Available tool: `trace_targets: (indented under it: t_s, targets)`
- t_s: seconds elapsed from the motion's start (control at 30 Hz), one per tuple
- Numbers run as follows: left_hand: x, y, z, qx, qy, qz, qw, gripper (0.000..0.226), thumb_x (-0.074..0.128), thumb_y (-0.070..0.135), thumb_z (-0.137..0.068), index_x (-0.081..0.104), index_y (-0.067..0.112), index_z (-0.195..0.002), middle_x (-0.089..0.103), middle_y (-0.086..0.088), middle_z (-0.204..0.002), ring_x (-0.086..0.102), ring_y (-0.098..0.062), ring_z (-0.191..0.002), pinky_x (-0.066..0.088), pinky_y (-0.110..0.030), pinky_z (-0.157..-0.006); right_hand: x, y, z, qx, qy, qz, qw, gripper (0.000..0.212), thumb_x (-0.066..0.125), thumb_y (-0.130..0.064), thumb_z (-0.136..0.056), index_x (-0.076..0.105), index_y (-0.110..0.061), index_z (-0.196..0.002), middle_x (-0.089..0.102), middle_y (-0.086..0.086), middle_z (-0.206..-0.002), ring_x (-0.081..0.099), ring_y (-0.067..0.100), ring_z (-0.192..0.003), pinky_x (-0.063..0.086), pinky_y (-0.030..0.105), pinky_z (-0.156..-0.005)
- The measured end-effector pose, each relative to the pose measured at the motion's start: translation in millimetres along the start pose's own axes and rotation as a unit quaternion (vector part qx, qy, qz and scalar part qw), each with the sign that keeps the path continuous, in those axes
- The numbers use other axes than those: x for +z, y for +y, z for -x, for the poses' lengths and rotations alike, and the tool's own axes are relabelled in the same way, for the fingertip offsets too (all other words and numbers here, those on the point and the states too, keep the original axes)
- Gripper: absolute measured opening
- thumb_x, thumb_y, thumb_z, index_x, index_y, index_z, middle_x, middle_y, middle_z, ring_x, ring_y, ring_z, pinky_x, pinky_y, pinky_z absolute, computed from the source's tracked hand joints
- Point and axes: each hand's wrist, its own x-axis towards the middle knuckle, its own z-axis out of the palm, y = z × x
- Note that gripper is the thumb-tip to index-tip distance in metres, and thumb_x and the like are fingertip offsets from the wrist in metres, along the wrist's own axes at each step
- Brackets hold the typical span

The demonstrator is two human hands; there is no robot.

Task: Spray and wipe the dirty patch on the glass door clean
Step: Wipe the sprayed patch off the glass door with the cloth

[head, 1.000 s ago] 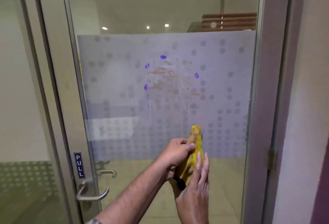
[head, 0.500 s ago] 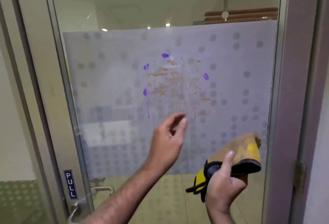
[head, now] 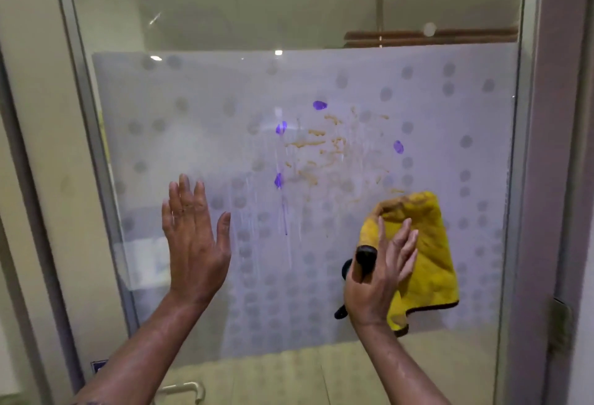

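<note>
Looking at the glass door (head: 321, 18), we see a frosted film with grey dots on its middle part, and the dirty patch (head: 334, 153) sits on this film, a little right of the centre. We count four purple blobs around it: one at the top (head: 319, 105), two at the left (head: 281, 128) (head: 278, 180) and one at the right (head: 398, 146). Between them there are many small brown-orange smears, too many and too blurred to count. A thin purple streak (head: 284, 214) runs down from the lower left blob.

Our right hand (head: 376, 279) presses one yellow cloth (head: 424, 253) against the glass, just below and right of the patch; the fingers are spread over the cloth, and its upper corner carries brown stains. The same hand grips a black object (head: 364, 260) between thumb and palm; we cannot tell what it is. Our left hand (head: 193, 237) is open and empty, palm toward the glass, fingers up, well left of the patch; we cannot tell if it touches the glass.

At the bottom left only a corner of a blue label (head: 98, 366) shows, and its writing cannot be read. One metal door handle (head: 186, 388) is partly visible below
</note>
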Motion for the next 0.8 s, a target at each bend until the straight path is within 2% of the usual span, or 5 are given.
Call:
trace_targets:
  t_s: [0.17, 0.3, 0.47, 0.63, 0.8]
  targets:
    - [18, -8, 0, 0.025, 0.048, -0.039, 0.998, 0.065, 0.039, 0.032, -0.104, 0.019, 0.0, -0.158, 0.013, -0.022, -0.167, 0.008, -0.036, -0.158, 0.015, -0.056, -0.126, 31, -52, -6, -0.071, 0.015, -0.002, 0.997, 0.066, 0.037, -0.051, -0.098, 0.044, -0.015, -0.153, 0.018, 0.022, -0.167, 0.008, 0.042, -0.156, 0.014, 0.065, -0.121]
    - [22, -10, -1, 0.033, 0.065, -0.047, 0.996, 0.063, 0.034, 0.033, -0.105, 0.021, 0.0, -0.157, 0.017, -0.024, -0.166, 0.013, -0.038, -0.157, 0.017, -0.057, -0.126, 48, -69, 17, -0.22, -0.042, 0.026, 0.974, 0.082, 0.073, -0.019, -0.076, 0.044, -0.02, -0.153, 0.022, 0.022, -0.166, 0.012, 0.045, -0.155, 0.017, 0.065, -0.121]
    - [23, -11, 0, 0.026, 0.069, -0.047, 0.996, 0.062, 0.037, 0.031, -0.104, 0.025, 0.0, -0.156, 0.02, -0.024, -0.165, 0.013, -0.036, -0.157, 0.018, -0.058, -0.125, 54, -51, 58, -0.305, -0.144, 0.018, 0.941, 0.091, 0.074, -0.022, -0.079, 0.03, -0.035, -0.158, 0.014, 0.005, -0.171, 0.004, 0.025, -0.159, 0.008, 0.042, -0.127]
    - [23, -11, 0, 0.025, 0.075, -0.043, 0.996, 0.062, 0.037, 0.031, -0.104, 0.024, 0.001, -0.157, 0.02, -0.022, -0.166, 0.007, -0.028, -0.159, 0.018, -0.057, -0.126, 19, 30, 19, -0.215, -0.102, 0.002, 0.971, 0.066, 0.045, -0.021, -0.1, 0.021, -0.034, -0.16, -0.001, -0.003, -0.173, 0.019, 0.021, -0.156, 0.041, 0.052, -0.111]
    - [24, -11, 0, 0.025, 0.074, -0.054, 0.995, 0.063, 0.036, 0.032, -0.105, 0.021, 0.001, -0.158, 0.019, -0.021, -0.167, 0.011, -0.032, -0.158, 0.018, -0.057, -0.126, 11, 27, -58, -0.089, 0.08, 0.116, 0.986, 0.079, 0.051, 0.014, -0.098, 0.024, -0.025, -0.161, 0.015, 0.016, -0.169, 0.014, 0.038, -0.156, 0.027, 0.062, -0.118]
